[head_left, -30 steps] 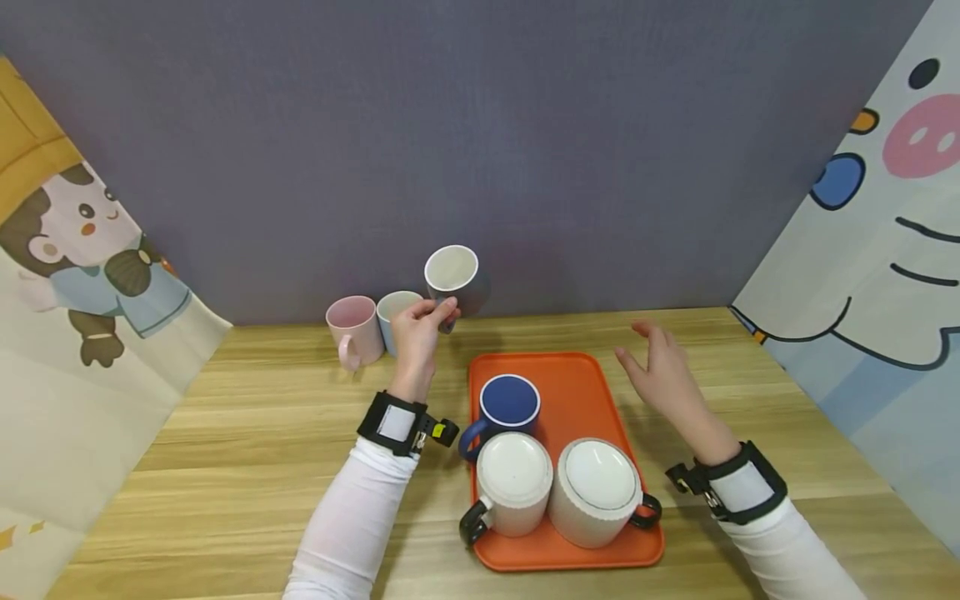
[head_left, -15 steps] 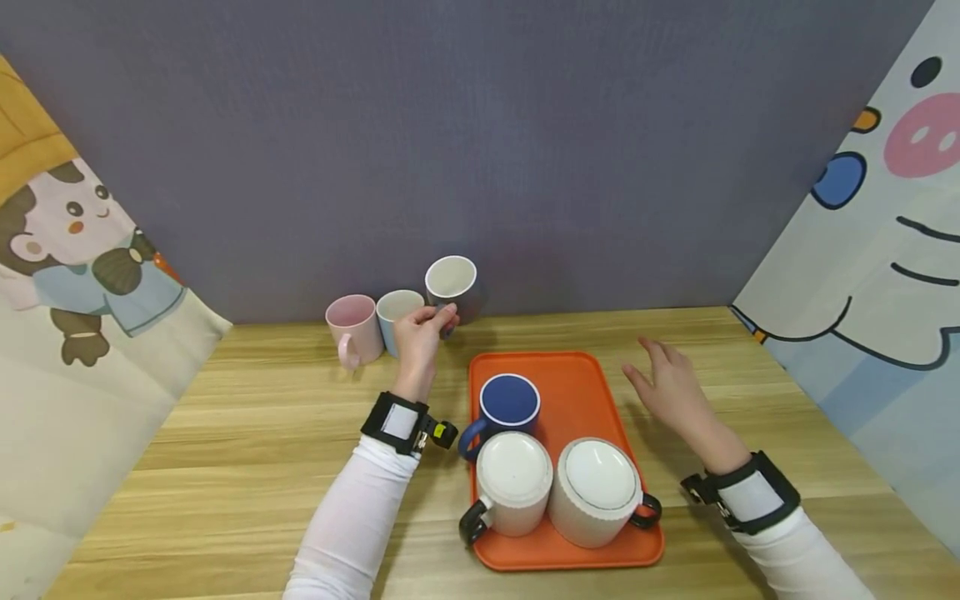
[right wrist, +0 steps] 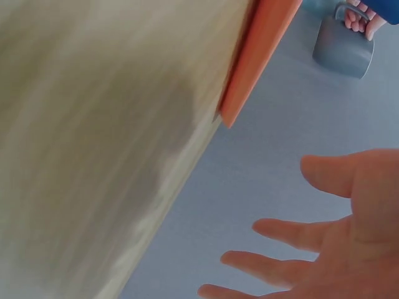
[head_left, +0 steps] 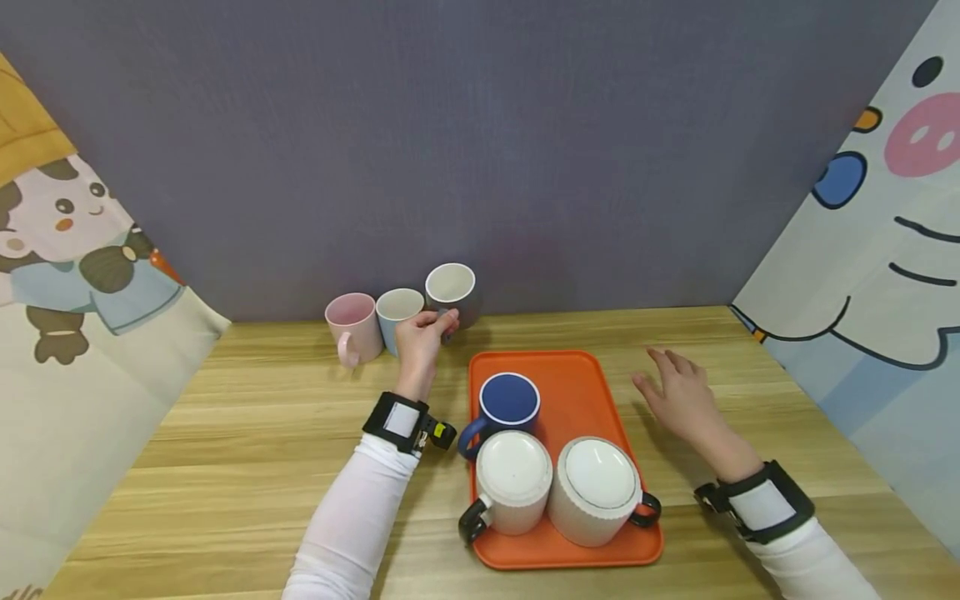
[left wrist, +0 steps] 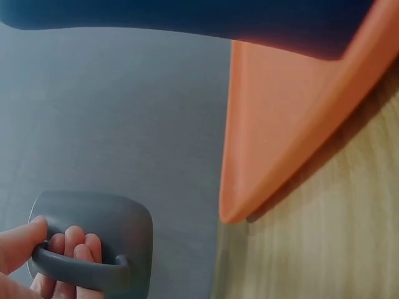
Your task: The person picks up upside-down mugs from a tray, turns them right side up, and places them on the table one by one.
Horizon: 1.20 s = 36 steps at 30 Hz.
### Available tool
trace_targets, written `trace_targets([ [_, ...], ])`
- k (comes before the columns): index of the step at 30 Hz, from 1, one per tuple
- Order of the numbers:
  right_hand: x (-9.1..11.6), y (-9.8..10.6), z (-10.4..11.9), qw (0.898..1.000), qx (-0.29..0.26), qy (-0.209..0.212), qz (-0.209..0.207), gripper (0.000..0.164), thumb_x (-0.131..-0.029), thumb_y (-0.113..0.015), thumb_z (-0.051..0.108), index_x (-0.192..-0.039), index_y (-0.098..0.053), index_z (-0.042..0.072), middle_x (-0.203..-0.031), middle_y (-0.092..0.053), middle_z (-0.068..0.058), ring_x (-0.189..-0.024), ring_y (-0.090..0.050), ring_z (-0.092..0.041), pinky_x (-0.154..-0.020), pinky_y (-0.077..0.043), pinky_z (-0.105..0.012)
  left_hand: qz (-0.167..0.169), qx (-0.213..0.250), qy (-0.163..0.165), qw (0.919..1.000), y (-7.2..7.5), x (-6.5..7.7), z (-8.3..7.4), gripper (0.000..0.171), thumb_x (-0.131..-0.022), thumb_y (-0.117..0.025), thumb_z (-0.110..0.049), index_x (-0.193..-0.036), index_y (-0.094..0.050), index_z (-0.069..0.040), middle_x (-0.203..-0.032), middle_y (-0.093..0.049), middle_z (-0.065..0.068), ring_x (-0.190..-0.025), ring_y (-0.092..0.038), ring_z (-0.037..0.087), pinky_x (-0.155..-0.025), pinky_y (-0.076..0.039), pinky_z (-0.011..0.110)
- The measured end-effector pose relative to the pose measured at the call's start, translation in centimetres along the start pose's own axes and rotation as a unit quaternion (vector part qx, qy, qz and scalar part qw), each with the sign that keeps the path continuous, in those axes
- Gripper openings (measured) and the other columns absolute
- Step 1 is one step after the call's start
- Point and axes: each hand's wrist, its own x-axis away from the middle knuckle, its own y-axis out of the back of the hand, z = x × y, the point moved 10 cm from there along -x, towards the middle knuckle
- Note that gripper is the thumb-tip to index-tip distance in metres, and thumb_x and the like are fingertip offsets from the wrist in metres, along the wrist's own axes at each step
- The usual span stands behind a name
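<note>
My left hand grips the handle of a grey mug with a white inside, at the back of the table. Fingers pass through the handle loop, as the left wrist view shows on the grey mug. The mug is upright, just right of a light blue mug; whether its base touches the table I cannot tell. A pink mug stands at the left end of this row. Over the table, right of the orange tray, my right hand holds nothing, its fingers spread.
On the tray, a blue mug sits at the left. In front of it are two whitish mugs, a left one and a right one, bottoms up with black handles. A grey wall panel rises behind the table.
My left hand has lowered the grey mug toward the table beside the light blue mug. My right hand has drawn slightly back and to the right.
</note>
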Motion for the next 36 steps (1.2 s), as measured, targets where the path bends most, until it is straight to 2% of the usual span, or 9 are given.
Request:
trace_targets([
  [6,0.3,-0.4,-0.8,0.999,0.008,-0.021,0.026,0.056,-0.097,-0.051,0.026,-0.134,-0.038,-0.014,-0.134,-0.033,-0.045,-0.124,-0.028,-0.06,-0.101,-0.019,-0.07,-0.01,-0.032,0.003,0.9995,0.3,-0.2,0.7,0.014,-0.073,-0.08,-0.004,-0.074,-0.07,0.006,-0.059,-0.069,0.004,-0.054,-0.065,0.009,-0.056,-0.047,0.021],
  [12,0.6,-0.7,-1.4,0.999,0.004,-0.029,0.042,0.058,-0.098,-0.05,0.029,-0.135,-0.037,-0.013,-0.135,-0.032,-0.045,-0.124,-0.027,-0.06,-0.101,-0.018,-0.07,-0.016,-0.041,0.013,0.999,0.5,-0.3,1.6,0.014,-0.073,-0.08,-0.004,-0.072,-0.069,0.004,-0.057,-0.068,0.001,-0.053,-0.065,0.007,-0.057,-0.049,0.019],
  [24,1.1,0.0,-2.3,0.999,0.017,-0.018,0.027,0.053,-0.097,-0.052,0.024,-0.131,-0.041,-0.015,-0.129,-0.039,-0.045,-0.121,-0.033,-0.059,-0.099,-0.02,-0.068,-0.017,-0.037,0.027,0.9988,0.6,-0.8,3.0,0.013,-0.073,-0.08,-0.003,-0.074,-0.07,0.006,-0.061,-0.07,0.007,-0.053,-0.065,0.007,-0.057,-0.051,0.018],
  [31,1.5,0.4,-2.7,0.999,0.023,-0.025,0.027,0.053,-0.096,-0.053,0.024,-0.13,-0.041,-0.016,-0.127,-0.039,-0.046,-0.12,-0.034,-0.058,-0.098,-0.022,-0.068,-0.004,-0.047,0.032,0.9984,0.6,-0.8,3.5,0.016,-0.074,-0.078,-0.002,-0.078,-0.069,0.01,-0.06,-0.069,0.004,-0.054,-0.065,0.006,-0.059,-0.051,0.018],
  [36,1.7,0.4,-3.0,0.999,0.032,-0.028,0.023,0.052,-0.096,-0.053,0.023,-0.129,-0.042,-0.016,-0.126,-0.04,-0.046,-0.119,-0.035,-0.058,-0.097,-0.023,-0.068,0.004,-0.062,0.032,0.9976,0.5,-1.0,3.9,0.017,-0.076,-0.077,-0.003,-0.081,-0.069,0.011,-0.063,-0.07,0.008,-0.055,-0.064,0.006,-0.059,-0.05,0.018],
])
